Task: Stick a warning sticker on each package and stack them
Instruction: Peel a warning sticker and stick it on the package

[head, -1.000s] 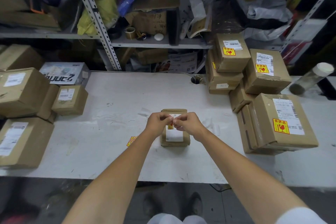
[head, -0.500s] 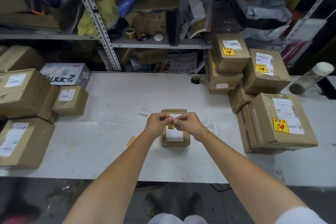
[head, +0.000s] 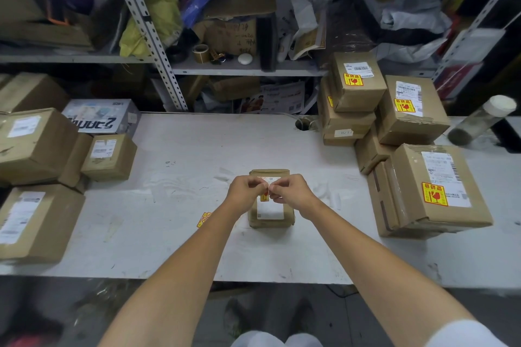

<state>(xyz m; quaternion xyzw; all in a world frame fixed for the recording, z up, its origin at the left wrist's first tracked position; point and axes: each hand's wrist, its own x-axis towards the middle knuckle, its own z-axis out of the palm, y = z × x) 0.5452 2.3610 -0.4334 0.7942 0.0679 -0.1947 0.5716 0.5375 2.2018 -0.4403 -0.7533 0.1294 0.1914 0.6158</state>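
A small brown package [head: 271, 215] with a white label lies in the middle of the white table [head: 174, 200]. Just above it, my left hand [head: 245, 191] and my right hand [head: 290, 191] meet fingertip to fingertip, both pinching a yellow-and-red warning sticker [head: 265, 196] with its backing. More stickers [head: 203, 219] lie on the table left of my left forearm. To the right stands a stack of brown packages [head: 431, 191] that carry warning stickers. On the left are brown packages [head: 33, 146] with white labels only.
A small box [head: 110, 156] and a printed white box [head: 101, 118] sit at the left rear. A clear bottle [head: 482, 121] lies at the far right. Cluttered metal shelves [head: 242, 67] rise behind the table. A cable hole [head: 304, 123] is near the back edge.
My fingertips have shifted slightly on the sticker; the hands stay over the small package. Nothing else moved.
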